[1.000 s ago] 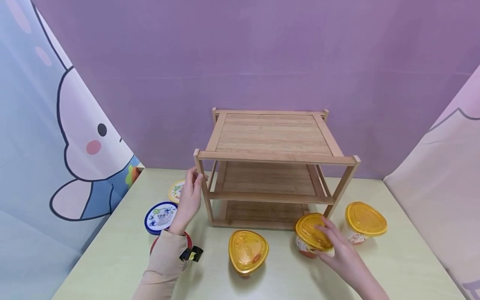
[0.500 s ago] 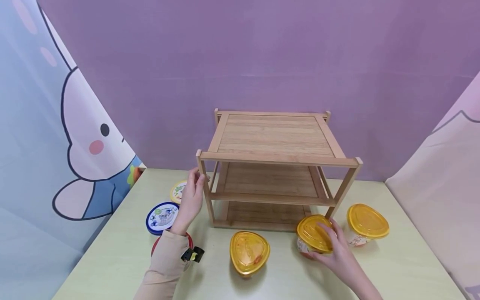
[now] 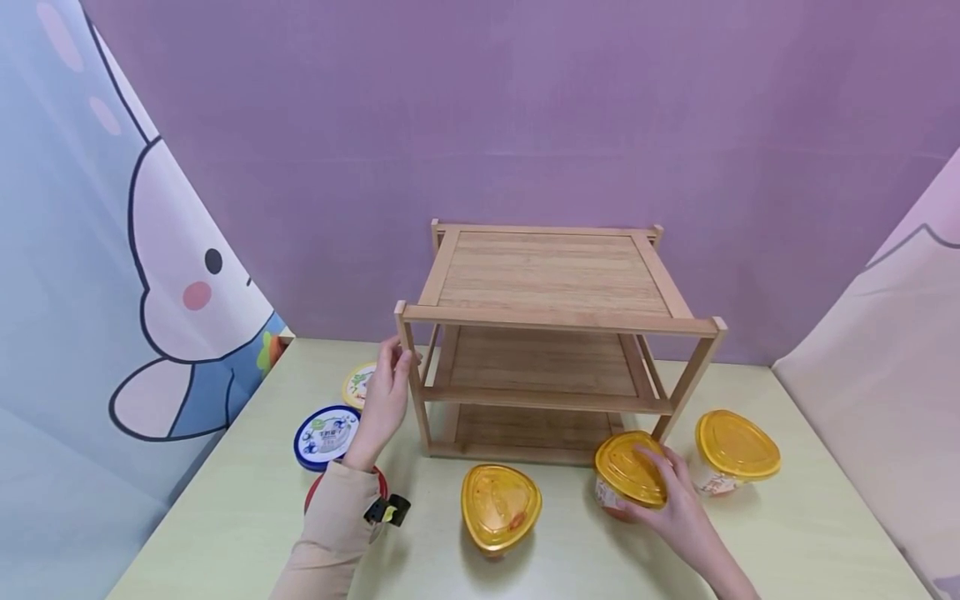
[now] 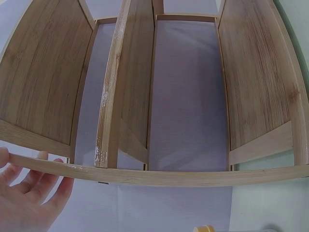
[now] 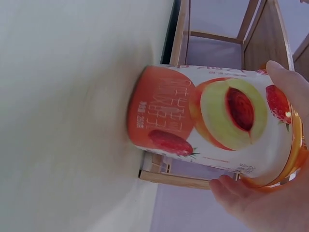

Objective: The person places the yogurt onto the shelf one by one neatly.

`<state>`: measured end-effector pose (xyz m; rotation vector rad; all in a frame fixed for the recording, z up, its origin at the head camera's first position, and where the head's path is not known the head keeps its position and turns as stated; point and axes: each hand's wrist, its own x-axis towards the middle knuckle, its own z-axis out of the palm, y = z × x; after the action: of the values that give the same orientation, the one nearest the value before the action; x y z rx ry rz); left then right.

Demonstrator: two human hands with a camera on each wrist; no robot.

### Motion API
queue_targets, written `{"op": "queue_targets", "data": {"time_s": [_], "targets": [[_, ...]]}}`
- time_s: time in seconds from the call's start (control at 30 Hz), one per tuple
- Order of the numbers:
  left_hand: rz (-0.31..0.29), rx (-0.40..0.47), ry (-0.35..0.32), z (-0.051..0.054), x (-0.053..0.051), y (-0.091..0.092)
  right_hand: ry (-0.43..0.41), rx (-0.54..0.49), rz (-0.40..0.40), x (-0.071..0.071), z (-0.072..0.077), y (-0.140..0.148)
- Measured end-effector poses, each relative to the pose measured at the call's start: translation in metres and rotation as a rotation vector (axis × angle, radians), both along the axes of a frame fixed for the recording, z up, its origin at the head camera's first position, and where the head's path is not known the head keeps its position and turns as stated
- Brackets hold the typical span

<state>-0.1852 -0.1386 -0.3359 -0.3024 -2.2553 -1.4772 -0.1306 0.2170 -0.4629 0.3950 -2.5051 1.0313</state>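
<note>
A three-tier wooden shelf rack (image 3: 555, 275) stands on the table. My left hand (image 3: 386, 404) holds its front left post; in the left wrist view the thumb and fingers (image 4: 36, 186) lie on either side of that post. My right hand (image 3: 678, 508) grips a tub (image 3: 630, 471) with a yellow lid, upright by the rack's front right corner. In the right wrist view this tub (image 5: 212, 116) has a peach and strawberries printed on its side, and its base is at the tabletop. Thumb and fingers pinch it near the lid.
A second yellow-lidded tub (image 3: 500, 508) stands front centre, a third tub (image 3: 735, 446) to the right. Left of the rack sit a blue-rimmed round lid (image 3: 326, 436), a yellow-rimmed one (image 3: 356, 385) and a red-rimmed one (image 3: 384, 483), partly hidden by the left arm. A purple curtain (image 3: 525, 117) hangs behind.
The right hand's fingers have closed around the tub's lid, from resting more loosely at its right side. The left hand stays on the post. The whole head view has shifted slightly.
</note>
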Motion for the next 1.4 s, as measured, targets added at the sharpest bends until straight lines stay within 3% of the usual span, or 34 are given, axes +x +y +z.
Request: {"op": "queue_targets", "data": {"time_s": [0.2, 0.53, 0.77, 1.07, 1.27, 1.4], "targets": [[-0.002, 0.015, -0.006, 0.0, 0.0, 0.0, -0.065, -0.053, 0.001, -0.001, -0.002, 0.0], [-0.036, 0.063, -0.008, 0.0, 0.0, 0.0, -0.081, -0.108, -0.023, 0.002, -0.001, -0.002], [-0.045, 0.094, -0.036, -0.027, -0.021, -0.012, -0.074, -0.112, -0.026, 0.005, 0.002, -0.004], [-0.077, 0.19, -0.032, -0.029, -0.023, -0.013, -0.006, -0.136, -0.002, 0.012, 0.02, -0.008], [-0.066, 0.225, -0.034, -0.028, -0.022, -0.011, -0.017, -0.124, 0.027, 0.016, 0.038, -0.01], [-0.047, 0.251, -0.034, -0.027, -0.021, -0.01, 0.018, -0.133, 0.07, 0.018, 0.052, -0.012]]}}
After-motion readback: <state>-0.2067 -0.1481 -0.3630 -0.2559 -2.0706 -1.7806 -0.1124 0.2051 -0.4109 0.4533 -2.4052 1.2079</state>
